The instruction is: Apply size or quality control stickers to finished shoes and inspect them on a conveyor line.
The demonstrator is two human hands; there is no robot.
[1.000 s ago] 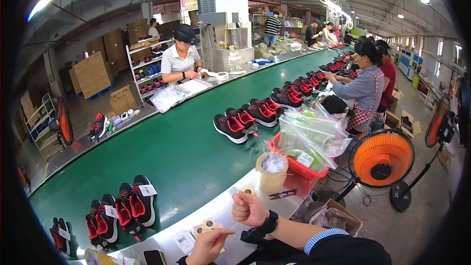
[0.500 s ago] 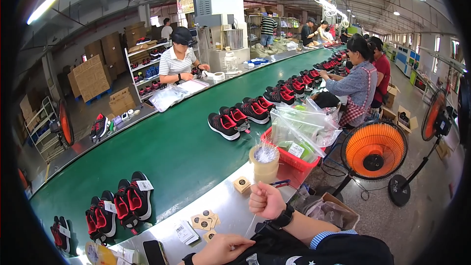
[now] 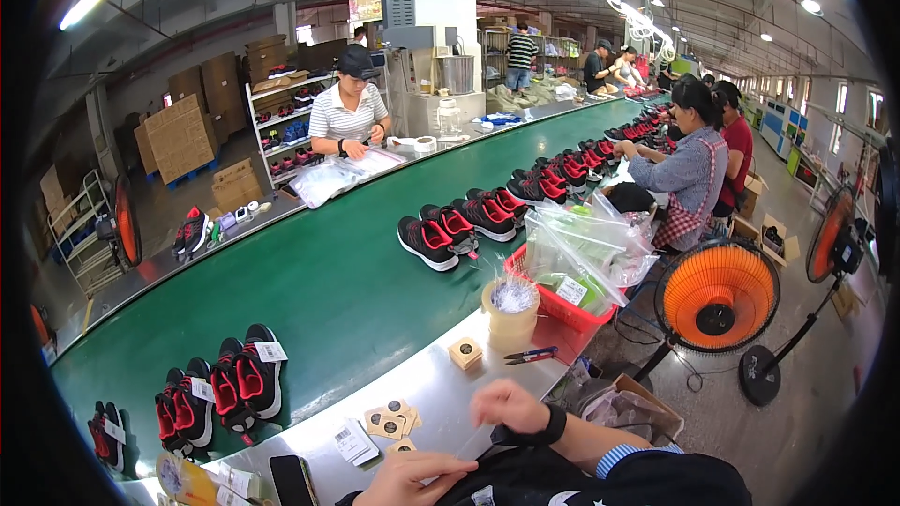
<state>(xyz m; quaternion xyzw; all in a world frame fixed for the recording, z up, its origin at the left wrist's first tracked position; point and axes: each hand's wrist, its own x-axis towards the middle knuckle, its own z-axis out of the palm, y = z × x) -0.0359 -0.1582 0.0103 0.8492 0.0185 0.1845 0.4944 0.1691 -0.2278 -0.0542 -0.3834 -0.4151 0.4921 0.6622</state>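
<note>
My left hand [image 3: 417,480] is low at the counter's front edge, thumb and fingers pinched together on a thin clear strand. Above and to its right, my right hand [image 3: 511,408] is raised with fingers curled in, slightly blurred; what they hold is too small to make out. Just beyond my left hand are brown paper tags [image 3: 389,420] with dark round prints and a stack of white label cards [image 3: 356,442]. A small white label [image 3: 483,497] shows against my dark clothing. Past my right hand stand a small stack of square tags [image 3: 465,352] and a tape-roll holder [image 3: 512,320] full of fine clear strands.
Black-and-red sneakers [image 3: 248,375], some with white labels, line the green conveyor belt [image 3: 356,309]. A phone [image 3: 294,482] and pens [image 3: 531,354] lie on the metal counter. Right of it are a red basket [image 3: 586,319] of plastic bags and an orange fan [image 3: 717,305]. Co-workers sit along the belt.
My right hand has dropped slightly and moved a little right, uncovering the pens. My left hand has shifted slightly. The view has turned a little; across the belt, a co-worker's hands have moved.
</note>
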